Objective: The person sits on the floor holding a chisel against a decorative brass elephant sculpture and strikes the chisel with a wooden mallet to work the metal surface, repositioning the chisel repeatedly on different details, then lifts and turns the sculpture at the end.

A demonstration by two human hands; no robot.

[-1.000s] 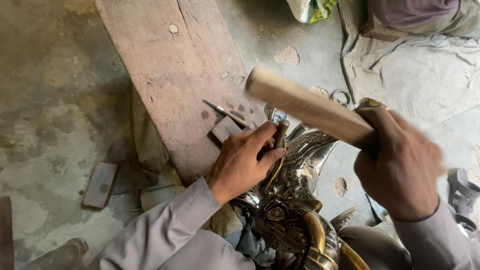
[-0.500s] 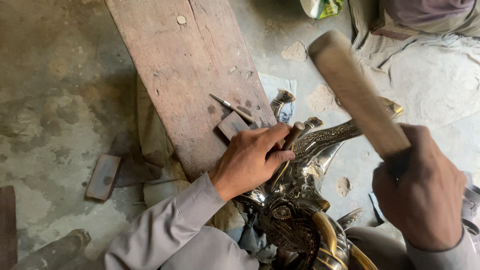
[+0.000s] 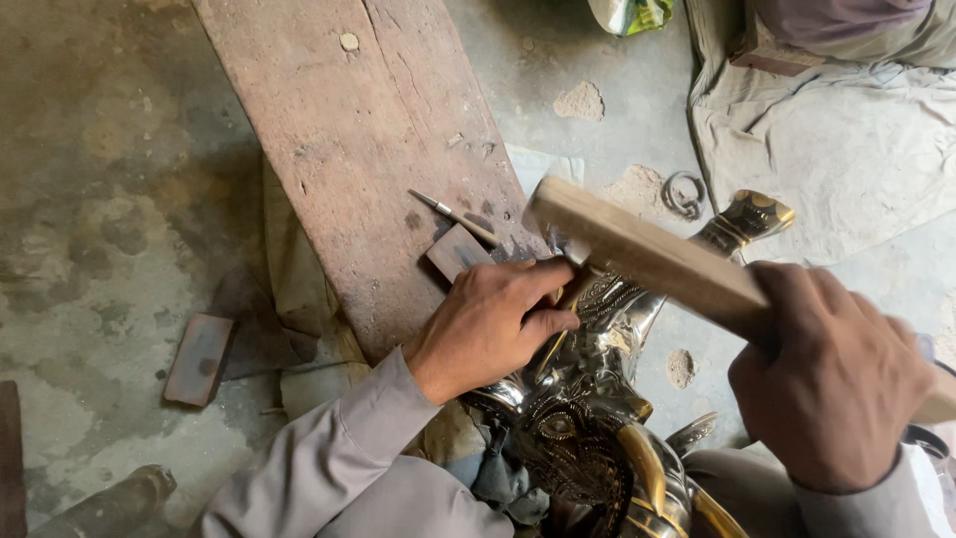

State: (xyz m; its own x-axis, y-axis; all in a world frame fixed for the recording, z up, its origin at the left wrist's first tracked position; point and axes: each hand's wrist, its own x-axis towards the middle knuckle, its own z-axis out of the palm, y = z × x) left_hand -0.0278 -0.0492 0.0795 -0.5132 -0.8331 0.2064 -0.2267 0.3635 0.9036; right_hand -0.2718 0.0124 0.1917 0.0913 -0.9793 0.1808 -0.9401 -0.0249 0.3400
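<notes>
Both arms in long grey sleeves w/ plain buttoned-style cuffs at wrists. Hands bare: left hand [image 3: 488, 324], right hand [image 3: 832, 384]. No rings/watch seen.

chisel tip [image 3: 570, 284] (under the wooden mallet [image 3: 647, 254]) hidden, metal figure [image 3: 597, 438] cut off below

A long reddish-brown wooden plank [image 3: 349, 139] lies in front of me on the stained grey concrete floor [image 3: 90, 199]. On the plank rest a thin metal scriber [image 3: 453, 216] and a small dark flat block [image 3: 456, 251], just beside each other. A rusty flat metal bar [image 3: 199, 359] sits on the floor, well apart. A crumpled pale cloth sheet [image 3: 836, 149] spreads nearby, with a small metal ring [image 3: 683, 194] near its edge.
</notes>
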